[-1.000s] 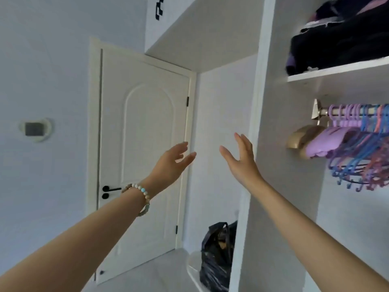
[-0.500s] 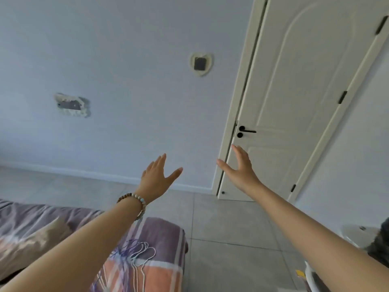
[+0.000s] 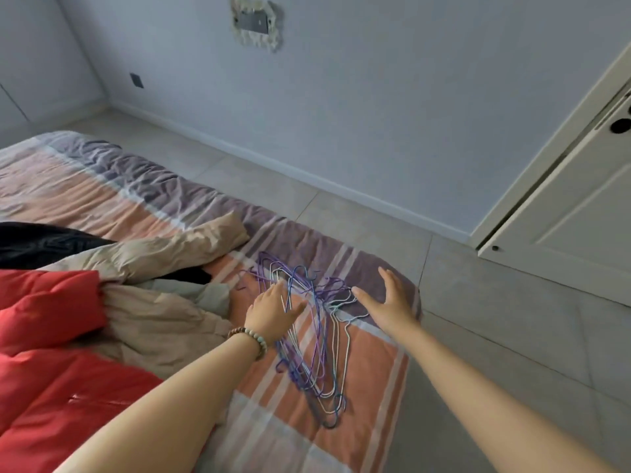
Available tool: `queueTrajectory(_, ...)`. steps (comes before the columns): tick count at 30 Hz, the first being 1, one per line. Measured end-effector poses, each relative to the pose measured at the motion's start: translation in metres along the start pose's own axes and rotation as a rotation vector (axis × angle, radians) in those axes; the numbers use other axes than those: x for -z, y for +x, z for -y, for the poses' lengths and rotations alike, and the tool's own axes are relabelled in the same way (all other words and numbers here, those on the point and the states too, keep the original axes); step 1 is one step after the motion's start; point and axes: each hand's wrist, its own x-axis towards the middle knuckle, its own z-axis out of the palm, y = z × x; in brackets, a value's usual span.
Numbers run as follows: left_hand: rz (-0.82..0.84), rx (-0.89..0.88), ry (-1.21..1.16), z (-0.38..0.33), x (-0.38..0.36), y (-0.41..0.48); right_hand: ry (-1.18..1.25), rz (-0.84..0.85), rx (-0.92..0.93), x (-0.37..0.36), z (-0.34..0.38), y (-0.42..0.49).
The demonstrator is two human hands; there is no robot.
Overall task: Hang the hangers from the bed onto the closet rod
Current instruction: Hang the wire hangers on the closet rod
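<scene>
A tangled pile of several thin wire hangers point(image 3: 317, 339), purple, blue and white, lies on the striped bedspread point(image 3: 368, 377) near the bed's corner. My left hand point(image 3: 273, 312), with a bead bracelet on the wrist, hovers over the pile's left side with fingers straight. My right hand point(image 3: 389, 302) is spread flat above the hangers' hooks at the pile's right side. Neither hand holds anything. The closet and its rod are out of view.
A red quilt point(image 3: 51, 353), a beige blanket point(image 3: 164, 254) and a black garment point(image 3: 37, 244) lie bunched on the bed to the left. Grey tiled floor point(image 3: 495, 319) runs along the bed's right side. A white door point(image 3: 580, 199) stands at the right.
The view swung from the closet past the door down to the bed. Both hands, raised and empty before, have dropped down over the hanger pile.
</scene>
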Motion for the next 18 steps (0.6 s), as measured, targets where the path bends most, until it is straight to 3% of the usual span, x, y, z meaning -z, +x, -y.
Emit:
queueTrajectory(5, 0.147, 0.214, -0.228, 0.054, -0.066, 0.016, 0.099, 0.144, -0.139, -0.084, -0.058, 0.015)
queueTrajectory(12, 0.185, 0.442, -0.553, 0.103, -0.149, 0.03, 0.124, 0.24, -0.312, -0.155, -0.141, 0.024)
queueTrajectory(18, 0.171, 0.455, -0.668, 0.114, -0.19, 0.037, 0.141, 0.266, -0.37, -0.193, -0.178, 0.034)
